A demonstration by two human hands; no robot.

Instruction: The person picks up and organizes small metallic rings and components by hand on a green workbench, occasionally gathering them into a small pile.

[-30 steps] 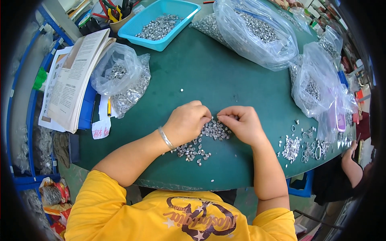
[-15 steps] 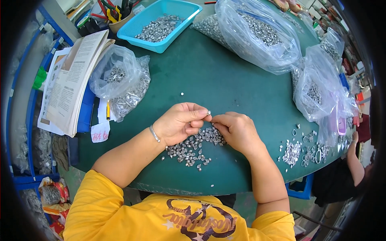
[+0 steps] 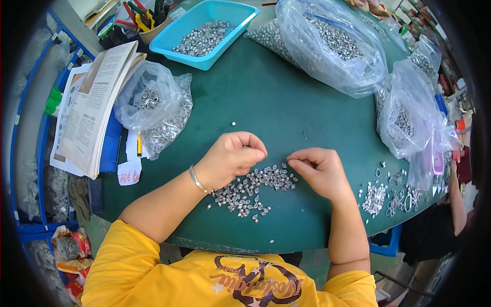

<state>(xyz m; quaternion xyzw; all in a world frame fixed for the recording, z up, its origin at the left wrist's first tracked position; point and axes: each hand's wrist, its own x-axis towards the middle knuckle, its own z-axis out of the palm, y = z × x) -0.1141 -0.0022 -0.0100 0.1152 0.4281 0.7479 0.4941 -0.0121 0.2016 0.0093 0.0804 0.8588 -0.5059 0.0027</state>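
Note:
A loose pile of small silver metal pieces point(image 3: 245, 193), many cup-shaped and oval, lies on the green table between my arms. My left hand point(image 3: 232, 159) hangs over the pile's far left edge, fingers curled and thumb tucked in; anything in its grasp is hidden. To the right of the pile is my right hand point(image 3: 322, 173), thumb and forefinger pinched together. Whatever that pinch may hold is too small to make out. The two hands are apart, with a gap of bare green table between their fingertips.
A turquoise basket point(image 3: 204, 60) of metal pieces stands at the back, near clear bags of parts point(image 3: 332, 48). Another bag point(image 3: 166, 110) and propped papers point(image 3: 92, 110) are at left. Small parts point(image 3: 375, 198) lie at right, beyond which another person's arm point(image 3: 455, 197) shows.
My hands, close together before with a small metal piece showing at my left fingertips, have drawn apart. My right hand moved right; my left fingers curled inward, and that piece no longer shows.

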